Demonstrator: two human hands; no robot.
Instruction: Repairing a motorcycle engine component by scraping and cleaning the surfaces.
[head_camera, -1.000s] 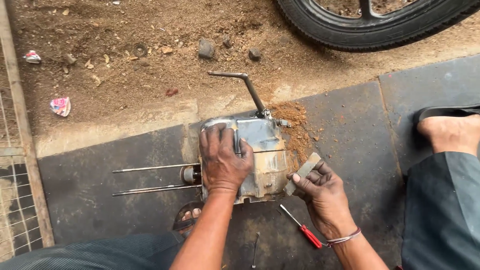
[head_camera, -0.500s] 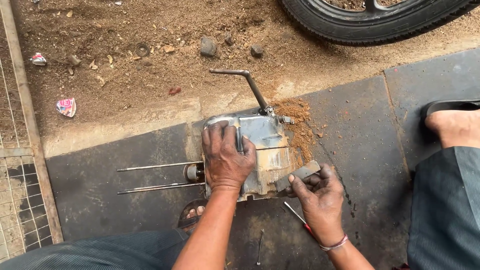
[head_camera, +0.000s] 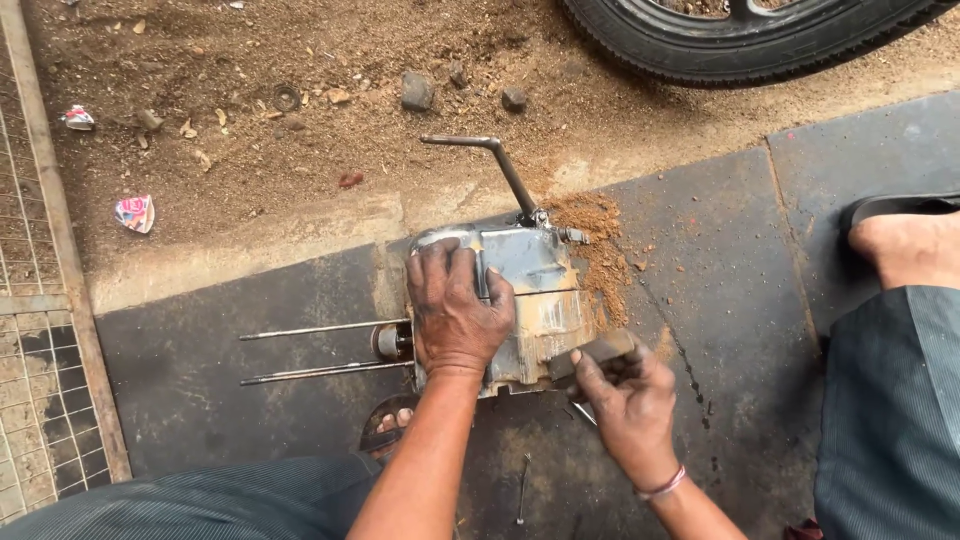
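Note:
A grimy metal engine case (head_camera: 540, 290) lies on the dark concrete slab (head_camera: 720, 300), with a bent kick lever (head_camera: 490, 165) sticking up from its far side and two long studs (head_camera: 320, 350) running out to the left. My left hand (head_camera: 455, 310) presses flat on top of the case. My right hand (head_camera: 625, 400) grips a small flat block (head_camera: 595, 352) and holds it against the case's near right edge.
Rusty dust (head_camera: 600, 245) lies beside the case. A tyre (head_camera: 740, 45) stands at the back, with stones (head_camera: 418, 90) on the dirt. Another person's foot and dark trouser leg (head_camera: 890, 380) are at right. A wire grate (head_camera: 40, 380) borders the left.
My right hand has moved the block left and in, from beside the case onto its near right edge. The red-handled tool seen earlier is now hidden under my hand. My left hand has stayed put.

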